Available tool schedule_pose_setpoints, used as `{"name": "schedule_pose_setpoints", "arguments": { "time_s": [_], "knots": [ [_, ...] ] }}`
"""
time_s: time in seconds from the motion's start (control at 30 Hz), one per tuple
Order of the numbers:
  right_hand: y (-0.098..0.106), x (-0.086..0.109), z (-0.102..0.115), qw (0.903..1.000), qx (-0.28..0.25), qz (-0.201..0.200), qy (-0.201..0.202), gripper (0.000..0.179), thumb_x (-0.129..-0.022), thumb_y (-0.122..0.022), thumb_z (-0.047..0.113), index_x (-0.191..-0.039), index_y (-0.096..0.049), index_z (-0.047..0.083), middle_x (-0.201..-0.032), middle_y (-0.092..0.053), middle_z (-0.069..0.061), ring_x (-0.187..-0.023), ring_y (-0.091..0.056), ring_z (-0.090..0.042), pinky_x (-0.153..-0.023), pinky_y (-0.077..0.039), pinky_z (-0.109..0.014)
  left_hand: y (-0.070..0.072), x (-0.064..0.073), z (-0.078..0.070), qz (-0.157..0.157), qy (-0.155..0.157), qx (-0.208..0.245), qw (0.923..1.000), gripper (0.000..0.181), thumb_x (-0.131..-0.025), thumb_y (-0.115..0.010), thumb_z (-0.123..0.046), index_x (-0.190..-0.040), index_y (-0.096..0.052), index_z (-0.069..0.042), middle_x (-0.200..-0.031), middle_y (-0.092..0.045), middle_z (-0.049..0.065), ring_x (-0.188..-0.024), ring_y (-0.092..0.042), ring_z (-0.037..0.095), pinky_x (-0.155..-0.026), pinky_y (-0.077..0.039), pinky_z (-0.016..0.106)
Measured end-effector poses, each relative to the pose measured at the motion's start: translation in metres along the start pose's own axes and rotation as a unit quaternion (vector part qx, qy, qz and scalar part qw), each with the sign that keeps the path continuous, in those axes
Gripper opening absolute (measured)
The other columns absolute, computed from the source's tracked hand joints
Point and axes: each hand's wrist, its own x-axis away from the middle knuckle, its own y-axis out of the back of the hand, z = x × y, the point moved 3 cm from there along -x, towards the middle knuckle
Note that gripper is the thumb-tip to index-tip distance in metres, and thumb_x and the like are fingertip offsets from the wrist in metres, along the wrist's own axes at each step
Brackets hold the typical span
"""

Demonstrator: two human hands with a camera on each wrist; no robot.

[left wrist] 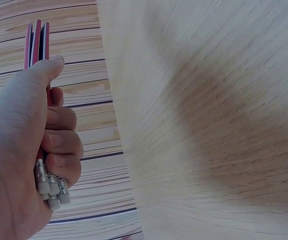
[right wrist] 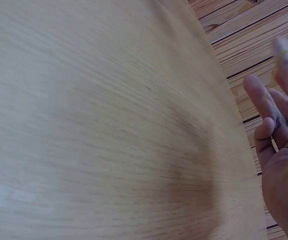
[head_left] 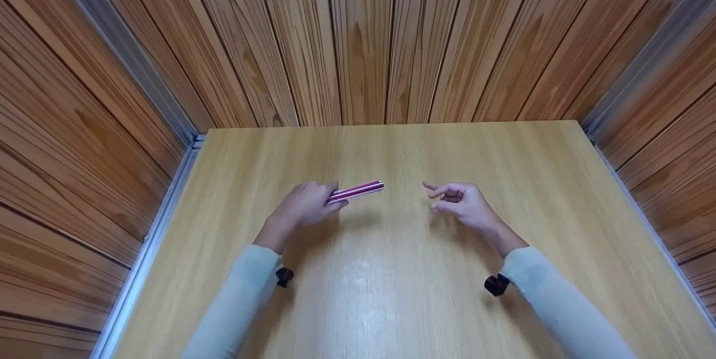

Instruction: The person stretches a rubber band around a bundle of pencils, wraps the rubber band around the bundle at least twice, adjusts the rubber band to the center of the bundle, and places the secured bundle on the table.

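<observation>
My left hand [head_left: 307, 202] grips a bundle of several pencils [head_left: 358, 192] above the table, their red and striped barrels pointing right. In the left wrist view the fingers curl round the barrels. The pencils' eraser ends [left wrist: 53, 187] stick out below the fist, white with silver ferrules. Across a gap on the right, my right hand [head_left: 461, 201] hovers with bent, spread fingers. A thin yellow band, like a rubber band [right wrist: 285, 51], loops over a digit near its tip in the right wrist view. Most of that band is hidden by the fingers.
Both hands are over a light wooden table [head_left: 369, 269]. Wood-plank walls [head_left: 358, 40] rise behind it and at both sides, with metal rails [head_left: 162, 219] along the edges. Small black devices [head_left: 496, 285] sit at both cuffs.
</observation>
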Motion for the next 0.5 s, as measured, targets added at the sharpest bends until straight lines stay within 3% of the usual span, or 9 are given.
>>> {"name": "schedule_pose_setpoints", "arguments": {
  "time_s": [0.07, 0.13, 0.3, 0.5],
  "knots": [
    [-0.002, 0.000, 0.001, 0.9997, 0.024, 0.002, -0.004, 0.028, -0.101, -0.078, -0.005, -0.124, -0.070, -0.018, -0.156, -0.064, -0.030, -0.122, -0.076, 0.001, -0.093, -0.057, -0.015, 0.000, 0.000, 0.000, 0.001, 0.004, 0.000, 1.0000, 0.036, -0.111, -0.069, -0.047, -0.121, -0.068, -0.013, -0.082, -0.058, 0.002, -0.072, -0.054, 0.020, -0.067, -0.043, 0.033],
    [-0.004, 0.001, 0.003, 0.9988, 0.047, 0.013, -0.007, 0.029, -0.102, -0.078, -0.001, -0.128, -0.072, -0.011, -0.157, -0.067, -0.025, -0.132, -0.071, 0.001, -0.102, -0.053, -0.019, 0.000, -0.001, -0.001, 0.002, 0.007, 0.000, 1.0000, 0.036, -0.111, -0.069, -0.048, -0.122, -0.068, -0.013, -0.083, -0.058, 0.002, -0.072, -0.055, 0.020, -0.067, -0.044, 0.033],
    [-0.012, 0.003, 0.010, 0.9951, 0.093, 0.034, 0.004, 0.041, -0.102, -0.080, 0.005, -0.141, -0.071, -0.001, -0.155, -0.071, -0.018, -0.136, -0.067, -0.008, -0.117, -0.048, -0.038, 0.001, -0.001, -0.002, 0.005, 0.014, 0.004, 0.9999, 0.036, -0.111, -0.070, -0.047, -0.124, -0.068, -0.014, -0.084, -0.059, 0.003, -0.073, -0.056, 0.021, -0.068, -0.045, 0.033],
    [-0.015, 0.003, 0.018, 0.9944, 0.099, 0.004, 0.037, 0.052, -0.097, -0.082, 0.001, -0.147, -0.066, -0.002, -0.142, -0.068, -0.029, -0.130, -0.067, -0.021, -0.110, -0.049, -0.032, 0.003, -0.001, -0.007, 0.006, 0.012, 0.005, 0.9999, 0.034, -0.112, -0.069, -0.046, -0.123, -0.068, -0.013, -0.084, -0.058, 0.002, -0.073, -0.054, 0.019, -0.067, -0.043, 0.033]
  ]
}}
